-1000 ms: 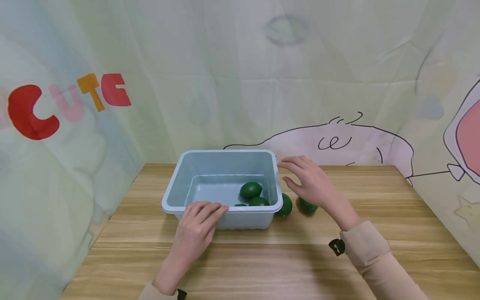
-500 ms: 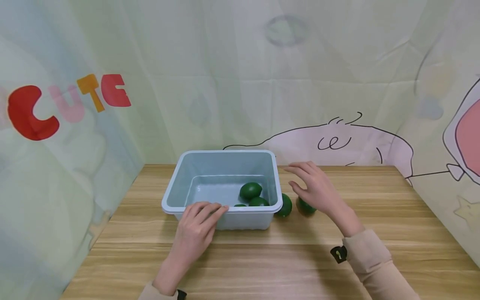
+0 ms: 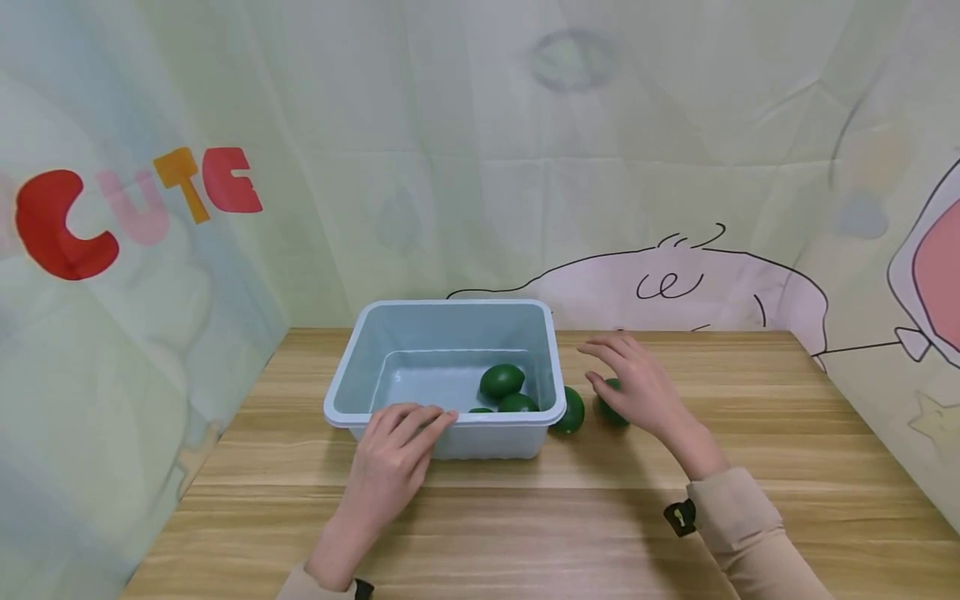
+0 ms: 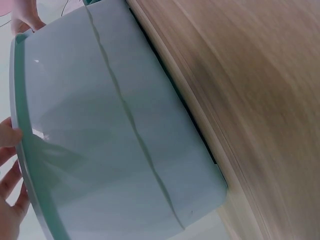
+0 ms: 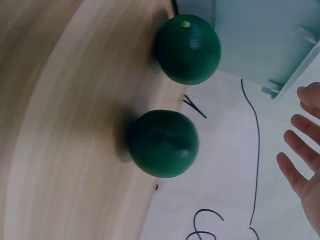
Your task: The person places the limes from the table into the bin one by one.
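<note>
A pale blue plastic basin [image 3: 450, 321] stands on the wooden table. My left hand [image 3: 393, 454] grips its near rim, thumb outside and fingers over the edge, as the left wrist view shows. Inside the basin, toward its right side, lie a dark green lime [image 3: 502, 382], a second lime [image 3: 517, 403] and a third, mostly hidden by the front wall. Outside, one lime [image 5: 187, 49] sits close against the basin's right side, with another lime [image 5: 163, 143] a little farther right. My right hand [image 3: 637, 383] is raised above that farther lime, fingers spread and holding nothing.
The wooden table [image 3: 517, 525] reaches back to a printed cloth curtain [image 3: 480, 167] with cartoon drawings and letters. A dark band device [image 3: 680, 517] is worn at my right sleeve cuff.
My right hand has moved away from the basin's right rim, to the right and slightly down. The left hand, the basin and the limes have stayed put.
</note>
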A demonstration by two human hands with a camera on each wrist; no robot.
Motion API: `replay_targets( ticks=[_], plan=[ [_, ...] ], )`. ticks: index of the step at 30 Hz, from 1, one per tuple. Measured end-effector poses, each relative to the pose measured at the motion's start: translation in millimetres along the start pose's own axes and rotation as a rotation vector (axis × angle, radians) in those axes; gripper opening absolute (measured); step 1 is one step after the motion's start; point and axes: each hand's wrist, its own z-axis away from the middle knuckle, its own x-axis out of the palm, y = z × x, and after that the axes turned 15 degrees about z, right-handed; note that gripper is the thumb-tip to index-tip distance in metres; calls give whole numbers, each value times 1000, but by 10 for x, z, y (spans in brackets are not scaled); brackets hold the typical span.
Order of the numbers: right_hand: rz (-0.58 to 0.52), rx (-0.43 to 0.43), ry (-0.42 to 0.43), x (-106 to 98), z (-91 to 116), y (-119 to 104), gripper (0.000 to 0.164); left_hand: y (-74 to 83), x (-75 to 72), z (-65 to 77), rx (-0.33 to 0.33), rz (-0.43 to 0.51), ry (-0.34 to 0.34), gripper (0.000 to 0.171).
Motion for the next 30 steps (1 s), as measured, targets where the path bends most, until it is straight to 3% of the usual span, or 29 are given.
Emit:
replay_targets(
  ticks=[30],
  plan=[
    [-83,203,-119,264,285,142,40,-4,0,-4,5,-8,-2,35]
  ],
)
